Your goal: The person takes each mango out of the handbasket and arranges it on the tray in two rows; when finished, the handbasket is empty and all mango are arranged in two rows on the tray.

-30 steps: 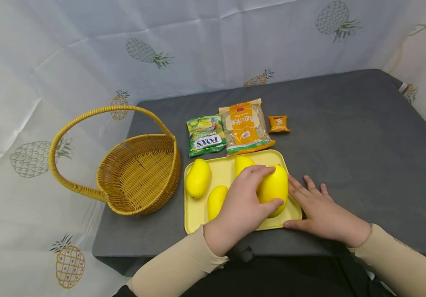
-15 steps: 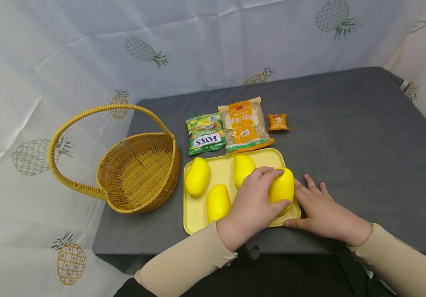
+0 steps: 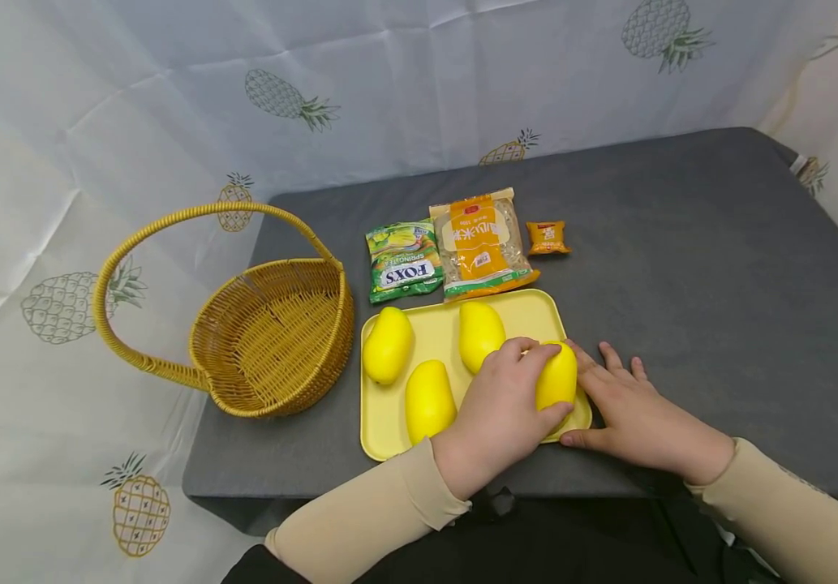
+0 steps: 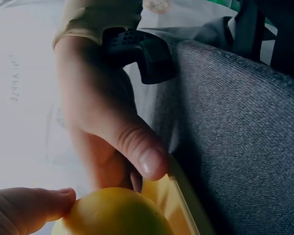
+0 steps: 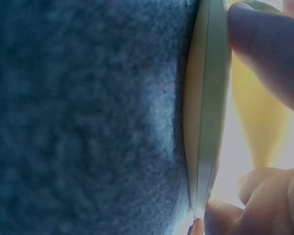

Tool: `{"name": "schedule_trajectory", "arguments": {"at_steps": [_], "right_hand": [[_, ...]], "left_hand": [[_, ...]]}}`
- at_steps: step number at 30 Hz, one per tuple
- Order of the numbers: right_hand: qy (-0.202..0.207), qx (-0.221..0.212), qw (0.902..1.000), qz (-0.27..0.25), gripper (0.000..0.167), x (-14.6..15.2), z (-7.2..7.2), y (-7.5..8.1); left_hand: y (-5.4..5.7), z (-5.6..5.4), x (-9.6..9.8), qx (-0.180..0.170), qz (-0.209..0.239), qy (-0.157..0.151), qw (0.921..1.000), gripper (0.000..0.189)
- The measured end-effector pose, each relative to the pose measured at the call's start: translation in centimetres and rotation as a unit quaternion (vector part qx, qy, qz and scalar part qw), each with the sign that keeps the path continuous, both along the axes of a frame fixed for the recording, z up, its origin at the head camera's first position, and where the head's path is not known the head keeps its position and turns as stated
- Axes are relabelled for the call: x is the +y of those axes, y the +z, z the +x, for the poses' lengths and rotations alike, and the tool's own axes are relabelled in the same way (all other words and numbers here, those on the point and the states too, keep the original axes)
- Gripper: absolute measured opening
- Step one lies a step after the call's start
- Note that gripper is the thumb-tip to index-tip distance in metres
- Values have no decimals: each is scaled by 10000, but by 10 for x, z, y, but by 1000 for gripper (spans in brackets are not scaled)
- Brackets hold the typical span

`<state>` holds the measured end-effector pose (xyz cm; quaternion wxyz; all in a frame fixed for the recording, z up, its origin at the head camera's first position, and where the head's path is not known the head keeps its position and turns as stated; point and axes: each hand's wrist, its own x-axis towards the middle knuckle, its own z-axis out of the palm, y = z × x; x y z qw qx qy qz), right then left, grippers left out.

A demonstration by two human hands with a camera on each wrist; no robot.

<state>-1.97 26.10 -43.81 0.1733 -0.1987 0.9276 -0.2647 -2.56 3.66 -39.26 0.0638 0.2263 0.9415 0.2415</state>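
My left hand (image 3: 502, 405) grips a yellow mango (image 3: 559, 380) at the right end of a pale yellow tray (image 3: 380, 415), thumb on its near side and fingers over the far side. Part of that mango is hidden behind the hand. At the tray's right rim, my right hand (image 3: 630, 415) lies with fingers extended and spread; its thumb (image 4: 149, 159) rests against the rim in the left wrist view. Three other mangoes share the tray: one at upper left (image 3: 388, 346), one at lower left (image 3: 429, 401) and one at back middle (image 3: 481, 336).
A woven basket (image 3: 345, 332) with a tall handle stands left of the tray. Behind the tray lie a green Fox's candy bag (image 3: 405, 261), an orange-labelled food packet (image 3: 482, 246) and a small orange packet (image 3: 547, 238). The grey table's (image 3: 280, 470) front edge runs close by.
The left hand has shifted the gripped mango rightward to the tray's right end, uncovering more of the lower-left and back-middle mangoes. The right hand has stayed at the rim.
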Motion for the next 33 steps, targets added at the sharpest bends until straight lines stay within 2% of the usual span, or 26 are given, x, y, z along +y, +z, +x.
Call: {"name": "schedule_trajectory", "arguments": {"at_steps": [13, 19, 26, 33], "right_hand": [[-83, -155, 9998, -94, 129, 1, 2, 0], [-112, -186, 9997, -60, 130, 1, 2, 2], [-131, -164, 9998, -21, 132, 1, 2, 1], [-127, -194, 9997, -48, 132, 2, 2, 1]], "left_hand": [[-4, 4, 1, -197, -347, 1, 9992, 67], [-3, 6, 1, -94, -689, -15, 9976, 68], [-4, 9, 2, 102, -1348, -89, 9908, 70], [-1, 9, 2, 154, -1536, -7, 9880, 73]]}}
